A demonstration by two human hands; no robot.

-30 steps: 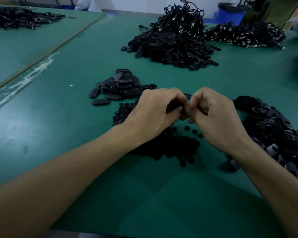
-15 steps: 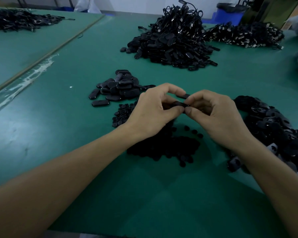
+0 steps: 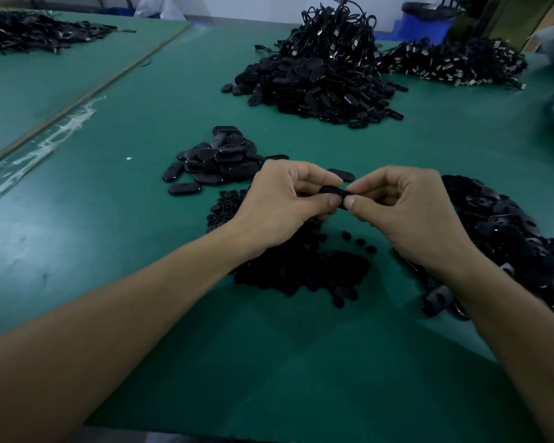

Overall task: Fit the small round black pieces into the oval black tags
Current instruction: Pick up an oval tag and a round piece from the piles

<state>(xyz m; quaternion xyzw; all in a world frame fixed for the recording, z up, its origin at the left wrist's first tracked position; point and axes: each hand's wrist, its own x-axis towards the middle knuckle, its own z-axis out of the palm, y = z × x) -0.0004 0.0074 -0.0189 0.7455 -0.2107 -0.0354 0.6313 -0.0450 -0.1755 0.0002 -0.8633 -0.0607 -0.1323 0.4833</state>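
My left hand (image 3: 282, 203) and my right hand (image 3: 406, 212) meet over the green table and pinch one oval black tag (image 3: 333, 190) between thumbs and fingertips. Whether a round piece sits in it is hidden by my fingers. Below my hands lies a heap of small round black pieces (image 3: 304, 270). A heap of open oval tags (image 3: 506, 238) spreads to the right, partly under my right forearm. A small pile of oval tags (image 3: 218, 163) lies just beyond my left hand.
A large mound of tags with cords (image 3: 320, 71) sits at the back centre, another heap (image 3: 454, 62) at the back right, and one more (image 3: 36, 33) at the far left. A taped seam (image 3: 45, 135) crosses the table (image 3: 109, 251) on the left. A blue bin (image 3: 426, 24) stands behind.
My fists, pressed tight together a second ago, have loosened. The fingers have opened out and the tag now shows between the fingertips of both hands.
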